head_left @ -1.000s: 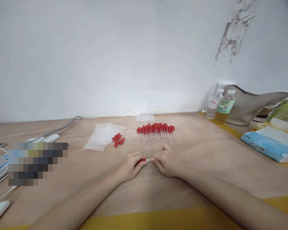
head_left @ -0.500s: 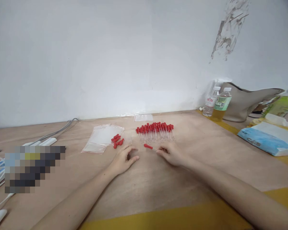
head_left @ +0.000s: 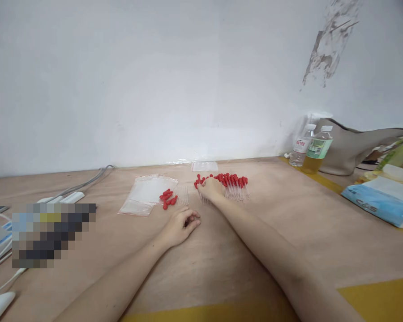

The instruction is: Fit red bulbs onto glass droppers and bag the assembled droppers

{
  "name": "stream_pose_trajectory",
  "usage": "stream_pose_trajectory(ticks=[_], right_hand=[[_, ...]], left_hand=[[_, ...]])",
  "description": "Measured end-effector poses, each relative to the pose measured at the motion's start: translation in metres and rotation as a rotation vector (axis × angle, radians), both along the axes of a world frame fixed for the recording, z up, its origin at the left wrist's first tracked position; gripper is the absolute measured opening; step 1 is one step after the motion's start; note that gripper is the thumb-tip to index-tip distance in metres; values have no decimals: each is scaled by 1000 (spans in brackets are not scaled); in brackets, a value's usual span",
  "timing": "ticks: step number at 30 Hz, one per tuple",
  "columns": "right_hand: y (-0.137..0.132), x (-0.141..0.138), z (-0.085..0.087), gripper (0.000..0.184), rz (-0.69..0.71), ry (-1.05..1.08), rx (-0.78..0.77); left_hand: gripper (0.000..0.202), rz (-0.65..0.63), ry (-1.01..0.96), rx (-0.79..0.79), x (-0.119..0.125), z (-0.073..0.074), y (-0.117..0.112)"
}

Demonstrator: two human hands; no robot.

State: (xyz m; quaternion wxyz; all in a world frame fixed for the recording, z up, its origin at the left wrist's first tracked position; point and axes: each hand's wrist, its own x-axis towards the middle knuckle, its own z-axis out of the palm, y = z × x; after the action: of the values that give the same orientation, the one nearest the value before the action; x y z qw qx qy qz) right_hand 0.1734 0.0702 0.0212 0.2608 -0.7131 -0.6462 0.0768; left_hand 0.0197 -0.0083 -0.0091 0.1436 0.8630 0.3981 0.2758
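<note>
My right hand (head_left: 212,189) reaches over the left end of a row of glass droppers (head_left: 235,181) with red rubber bulbs. Its fingers are closed on a dropper (head_left: 198,177), whose red bulb shows just past the fingertips; the hand hides most of its tube. On the table nearer to me rests my left hand (head_left: 182,227), fingers loosely curled with a gap to the thumb and nothing in it. Just beyond it lie loose red rubber bulbs (head_left: 168,199) and, beside them, several bare glass tubes (head_left: 182,195).
Clear zip bags (head_left: 139,196) lie left of the bulbs, and another bag (head_left: 204,166) is by the wall. Two bottles (head_left: 317,150), a grey-brown container (head_left: 342,147) and a blue tissue pack (head_left: 379,201) stand or lie at right. Cables and white power strips (head_left: 70,197) are at left.
My right hand has carried the dropper forward and left, from the table in front of the row to the row's left end. My left hand has curled its fingers slightly more.
</note>
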Motion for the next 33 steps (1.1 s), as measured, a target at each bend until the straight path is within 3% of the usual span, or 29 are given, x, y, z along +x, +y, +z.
stream_pose_trajectory(ticks=[6, 10, 12, 14, 16, 18, 24, 33], right_hand=[[2, 2, -9, 32, -31, -18, 4], [-7, 3, -7, 32, 26, -21, 31], [-12, -2, -6, 30, 78, -45, 24], [-16, -10, -6, 28, 114, -75, -7], [-18, -20, -7, 29, 124, -86, -40], [-19, -28, -8, 32, 120, -76, -63], [-14, -44, -3, 36, 125, -41, -125], [-13, -36, 2, 37, 136, -7, -233]], left_hand=[[17, 5, 12, -6, 2, 1, -1], [16, 18, 7, 35, 0, 2, 0], [15, 130, -46, 152, -4, 3, 6], [17, 340, -123, 257, -10, 5, 18], [24, 550, -142, 256, -17, 7, 34], [31, 654, -84, 205, -23, 10, 51], [38, 723, 3, 57, -19, 10, 88], [36, 693, 62, -66, -12, 7, 95]])
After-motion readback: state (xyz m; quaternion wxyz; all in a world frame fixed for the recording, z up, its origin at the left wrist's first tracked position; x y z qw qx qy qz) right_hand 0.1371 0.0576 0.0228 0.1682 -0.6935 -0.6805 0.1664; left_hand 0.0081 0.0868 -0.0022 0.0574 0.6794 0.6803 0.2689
